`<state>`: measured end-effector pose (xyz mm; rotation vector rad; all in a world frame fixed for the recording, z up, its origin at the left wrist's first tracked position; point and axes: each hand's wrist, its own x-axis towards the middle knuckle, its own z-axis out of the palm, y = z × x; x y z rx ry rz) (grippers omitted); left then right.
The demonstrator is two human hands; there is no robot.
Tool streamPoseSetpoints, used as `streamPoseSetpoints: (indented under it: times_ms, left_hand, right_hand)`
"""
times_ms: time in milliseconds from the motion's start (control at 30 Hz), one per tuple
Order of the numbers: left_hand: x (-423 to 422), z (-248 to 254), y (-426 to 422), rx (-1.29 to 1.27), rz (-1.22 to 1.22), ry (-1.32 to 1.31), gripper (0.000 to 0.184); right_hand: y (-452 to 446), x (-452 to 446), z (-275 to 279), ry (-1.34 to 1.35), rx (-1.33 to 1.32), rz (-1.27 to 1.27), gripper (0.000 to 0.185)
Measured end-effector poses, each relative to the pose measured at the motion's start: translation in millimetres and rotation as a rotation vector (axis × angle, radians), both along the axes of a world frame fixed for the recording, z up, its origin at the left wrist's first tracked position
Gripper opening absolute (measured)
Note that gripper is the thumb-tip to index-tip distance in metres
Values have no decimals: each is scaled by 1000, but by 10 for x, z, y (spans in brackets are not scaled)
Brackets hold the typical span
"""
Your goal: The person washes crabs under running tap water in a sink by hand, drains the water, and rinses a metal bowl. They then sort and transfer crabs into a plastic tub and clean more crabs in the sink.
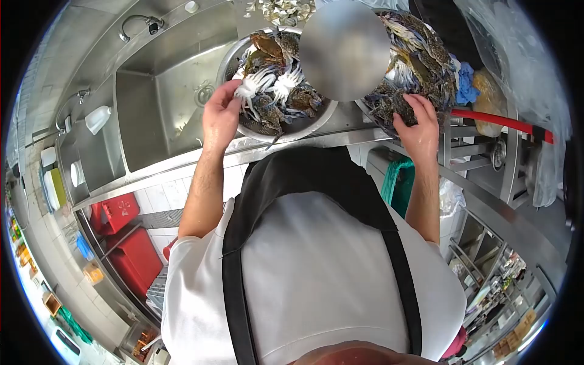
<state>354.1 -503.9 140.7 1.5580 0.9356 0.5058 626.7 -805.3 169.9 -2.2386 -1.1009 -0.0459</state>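
Observation:
At the left edge of a round metal colander (333,115) heaped with crabs, my left hand (222,115) pinches the side of a crab (255,85) whose pale underside and legs face up. Another pale-bellied crab (286,84) lies beside it. Over a second heap of darker blue-grey crabs (426,55) on the right, my right hand (418,125) has its thumb and fingers apart, the fingertips touching a dark crab (389,109). A blurred round patch hides the area between the two heaps.
A steel sink (152,121) with a tap (140,23) lies to the left. Shell scraps (280,11) sit behind the colander. Blue cloth (467,84) and a red strap (499,119) are at the right. Below the counter are red bins (131,258) and a green bag (396,182).

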Motion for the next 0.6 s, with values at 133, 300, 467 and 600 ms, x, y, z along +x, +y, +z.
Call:
streamPoseSetpoints:
  times_ms: [133,300,467,600]
  left_hand:
    - [-105,-70,68,33,64,52,28]
    - [-120,26,1,-2,104,125,26]
    - [-138,-92,23,9,134,104,26]
    - [-115,-19,25,22,144,118,26]
  right_hand:
    - [30,-93,154,152,67,-57,44]
    - [107,-182,301,234,185,-68,46]
    - [518,-357,230,475,529,-27,45]
    - [1076,-555,137,880,709,-3,45]
